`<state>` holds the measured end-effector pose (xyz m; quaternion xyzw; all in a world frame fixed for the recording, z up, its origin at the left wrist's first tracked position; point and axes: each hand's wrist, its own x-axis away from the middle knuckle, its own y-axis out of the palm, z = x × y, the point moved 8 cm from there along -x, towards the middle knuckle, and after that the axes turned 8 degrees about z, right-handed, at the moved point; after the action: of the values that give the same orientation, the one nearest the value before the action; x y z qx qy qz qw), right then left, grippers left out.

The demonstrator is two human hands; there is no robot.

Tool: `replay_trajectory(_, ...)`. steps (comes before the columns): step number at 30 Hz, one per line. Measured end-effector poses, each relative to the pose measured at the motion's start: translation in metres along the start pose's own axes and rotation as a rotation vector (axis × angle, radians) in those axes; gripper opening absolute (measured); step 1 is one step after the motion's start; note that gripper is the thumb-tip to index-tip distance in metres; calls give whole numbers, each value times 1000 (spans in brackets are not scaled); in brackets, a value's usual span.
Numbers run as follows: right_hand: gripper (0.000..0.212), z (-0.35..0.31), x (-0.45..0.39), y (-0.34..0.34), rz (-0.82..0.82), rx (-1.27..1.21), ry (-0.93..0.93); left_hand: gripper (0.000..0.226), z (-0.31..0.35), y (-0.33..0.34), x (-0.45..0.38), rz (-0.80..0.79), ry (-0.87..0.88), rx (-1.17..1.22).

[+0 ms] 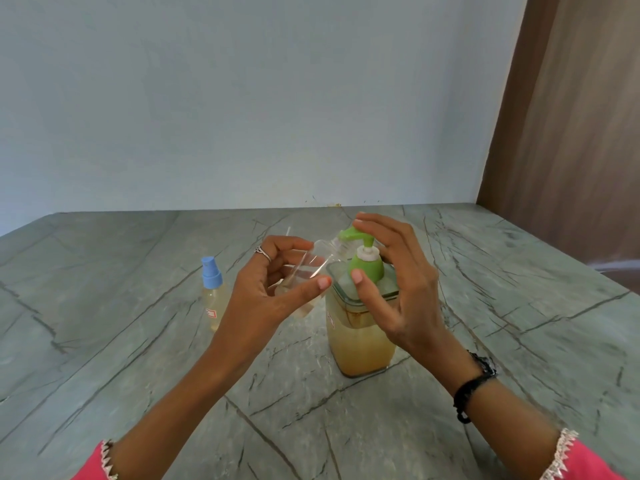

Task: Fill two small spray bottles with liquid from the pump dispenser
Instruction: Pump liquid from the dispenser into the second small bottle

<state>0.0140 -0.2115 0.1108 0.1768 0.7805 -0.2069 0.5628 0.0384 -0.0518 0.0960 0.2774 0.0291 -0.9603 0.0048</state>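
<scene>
One small clear bottle (313, 263), tilted with its neck under the nozzle of the pump dispenser (360, 306), is gripped by the left hand (273, 289) while the right hand (391, 271) presses with straight fingers, so liquid may miss and spill onto the counter (138, 358).

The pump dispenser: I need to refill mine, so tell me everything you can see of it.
The pump dispenser is a clear square jar, upright on the marble table, over half full of amber liquid, with a green pump head. The right hand presses its top; the left hand holds a clear bottle tilted to its spout.
</scene>
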Motion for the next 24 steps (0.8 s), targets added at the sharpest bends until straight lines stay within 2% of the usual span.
replay_trajectory(11,28,5,-10,-3,75,-50,64,43,-1,-1,0,1,-11,-9)
replay_trajectory(24,29,4,-7,-2,74,-21,55,42,-2,1,1,-16,-6,-12)
